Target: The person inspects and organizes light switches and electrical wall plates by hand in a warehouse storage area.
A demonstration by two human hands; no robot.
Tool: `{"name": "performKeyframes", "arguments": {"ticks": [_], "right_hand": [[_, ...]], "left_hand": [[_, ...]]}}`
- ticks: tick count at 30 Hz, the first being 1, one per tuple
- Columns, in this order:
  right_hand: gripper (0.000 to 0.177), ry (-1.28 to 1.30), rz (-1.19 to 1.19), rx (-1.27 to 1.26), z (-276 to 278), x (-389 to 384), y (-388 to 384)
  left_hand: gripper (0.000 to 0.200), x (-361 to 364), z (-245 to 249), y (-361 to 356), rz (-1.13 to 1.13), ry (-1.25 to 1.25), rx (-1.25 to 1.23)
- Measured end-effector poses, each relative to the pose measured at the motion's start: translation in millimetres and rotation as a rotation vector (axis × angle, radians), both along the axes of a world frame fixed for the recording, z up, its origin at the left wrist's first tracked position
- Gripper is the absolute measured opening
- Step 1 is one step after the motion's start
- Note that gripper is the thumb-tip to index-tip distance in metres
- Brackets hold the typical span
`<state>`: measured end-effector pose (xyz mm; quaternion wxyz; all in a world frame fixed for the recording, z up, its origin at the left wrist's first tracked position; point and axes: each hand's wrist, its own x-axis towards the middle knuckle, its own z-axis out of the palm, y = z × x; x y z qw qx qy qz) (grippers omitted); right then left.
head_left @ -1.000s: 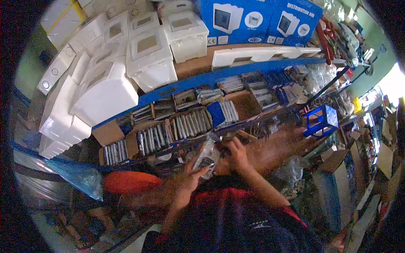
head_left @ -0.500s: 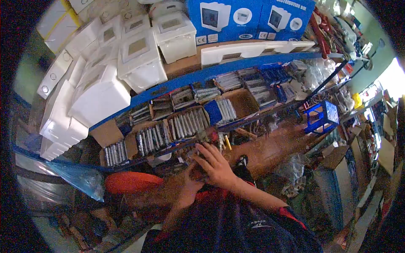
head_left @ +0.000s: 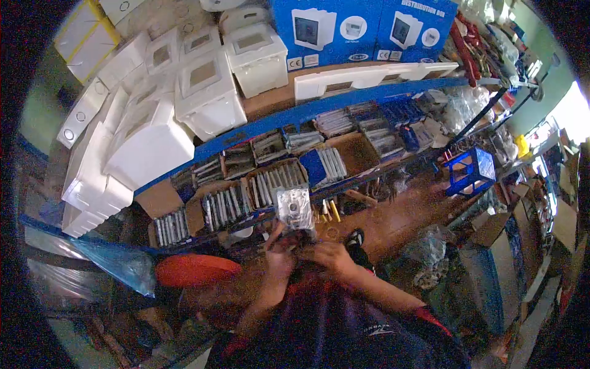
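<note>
— How are the hands set?
— Close together, low in the middle of the frame. The left hand (head_left: 281,261) looks closed on the lower end of a clear-wrapped packet (head_left: 294,207). The right hand (head_left: 335,255) has its fingers curled near that same end; blur hides whether they grip it, so I can't tell.

— Which way does the packet lie from them?
— Up the frame from both, over the gap between them, flat face toward the camera. It's only a little longer than wide, and that longer axis runs up and down the frame, lower end slightly to the right.

— Nearer hand?
— The left, I'd judge, at the lower left corner.

— And past the packet?
— Cardboard cartons (head_left: 158,195) across the middle of the frame, with upright packets (head_left: 224,201) in rows. The packet's top overlaps one row in view.

— Farther?
— A blue shelf edge (head_left: 270,120), then white boxes (head_left: 209,92) at upper left.
</note>
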<state>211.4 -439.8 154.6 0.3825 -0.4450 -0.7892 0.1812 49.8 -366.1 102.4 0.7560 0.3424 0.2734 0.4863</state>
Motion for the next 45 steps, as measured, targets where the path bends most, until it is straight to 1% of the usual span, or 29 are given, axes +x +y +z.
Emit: {"name": "performKeyframes", "arguments": {"ticks": [1,3,4,5,6,7,8,10,11,14,16,17,19,20,21,23,24,25,26,28,29,32,33,36,37,40,41,44,45], "right_hand": [[0.048,0.043,-0.043,-0.082,0.5,3.9,-0.1],[0.05,0.027,-0.171,-0.048,-12.1,16.8,3.8],[0.052,0.016,-0.238,-0.032,-21.2,24.5,4.8],[0.043,0.154,-0.325,-0.145,-25.3,30.8,4.7],[0.043,0.252,-0.431,-0.219,-23.4,38.2,2.0],[0.043,0.351,-0.534,-0.296,-10.7,43.6,1.2],[0.044,0.451,-0.631,-0.377,1.9,45.8,2.0],[0.046,0.847,-0.566,-0.239,25.2,40.7,6.0],[0.047,1.043,-0.531,-0.159,33.6,37.5,7.9],[0.055,0.695,-0.347,0.042,45.8,3.5,15.1],[0.059,0.147,-0.253,-0.057,62.8,-16.0,12.6],[0.059,-0.02,-0.226,-0.013,60.2,-22.1,13.5],[0.061,-0.354,-0.159,0.077,48.0,-29.6,17.6],[0.061,-0.356,-0.102,0.054,42.4,-26.0,17.9],[0.061,-0.355,-0.045,0.025,35.7,-20.2,13.4],[0.06,-0.274,0.014,0.019,28.6,-13.8,3.4],[0.059,-0.108,0.002,-0.057,25.2,-10.7,2.6],[0.058,0.058,-0.01,-0.134,20.4,-8.8,0.7],[0.056,0.224,-0.02,-0.212,17.6,-6.4,0.0],[0.051,0.172,-0.112,-0.267,16.5,2.4,0.2],[0.048,0.152,-0.162,-0.296,15.9,3.7,-0.6],[0.044,0.488,-0.229,-0.451,28.8,6.4,-1.8],[0.038,0.573,-0.347,-0.497,30.4,8.1,-7.8],[0.03,0.544,-0.549,-0.122,29.0,21.8,-15.9],[0.02,0.698,-0.598,-0.296,43.7,21.8,-12.1],[0.021,0.541,-0.448,0.002,47.8,29.7,2.5],[0.017,0.659,-0.404,-0.183,52.7,21.6,3.1],[0.018,0.583,-0.356,-0.189,28.0,0.1,14.6],[0.034,0.514,-0.28,-0.22,22.4,3.0,14.6]], "left_hand": [[0.047,3.7,10.0,3.3,0.048,0.004,-0.138],[0.049,16.3,45.9,9.8,0.134,0.007,-0.41],[0.048,18.5,56.7,8.6,0.077,-0.136,-0.402],[0.048,20.2,66.0,7.0,0.021,-0.282,-0.393],[0.047,21.1,72.3,6.1,-0.032,-0.428,-0.384],[0.046,19.8,75.2,6.3,-0.074,-0.454,-0.367],[0.045,18.3,69.7,6.3,-0.039,-0.47,-0.418],[0.044,12.2,46.1,4.5,0.033,-0.494,-0.523],[0.044,11.5,37.1,4.4,-0.056,-0.527,-0.45],[0.045,15.3,29.9,-3.2,0.025,-0.444,-0.429],[0.045,21.2,27.8,-9.2,0.068,-0.392,-0.416],[0.046,23.6,26.6,-10.5,0.09,-0.368,-0.406],[0.047,15.3,13.5,-0.9,0.022,-0.481,-0.316],[0.048,9.5,18.2,7.5,-0.008,-0.536,-0.267],[0.048,0.1,25.5,13.0,0.058,0.005,-0.243],[0.048,7.0,58.6,17.0,0.07,-0.176,-0.29],[0.048,10.8,68.0,20.5,0.077,-0.274,-0.303],[0.049,10.6,70.1,21.3,0.019,-0.206,-0.107],[0.052,11.4,72.8,22.9,-0.009,-0.283,-0.167],[0.058,14.6,77.2,25.0,-0.061,-0.434,-0.291],[0.058,14.9,68.4,26.3,-0.026,-0.421,-0.259],[0.06,18.9,73.8,27.9,-0.057,-0.407,-0.271],[0.054,19.8,73.4,25.9,-0.036,-0.391,-0.304],[0.047,18.6,63.9,20.9,0.056,-0.091,-0.216],[0.042,19.1,77.5,17.2,0.058,-0.077,-0.244],[0.046,29.4,73.5,10.3,0.144,-0.088,-0.333],[0.049,30.5,79.0,7.5,0.122,-0.023,-0.356],[0.051,33.1,64.6,-0.1,0.009,-0.172,-0.201],[0.053,33.4,59.1,5.7,-0.003,-0.128,-0.088]]}}
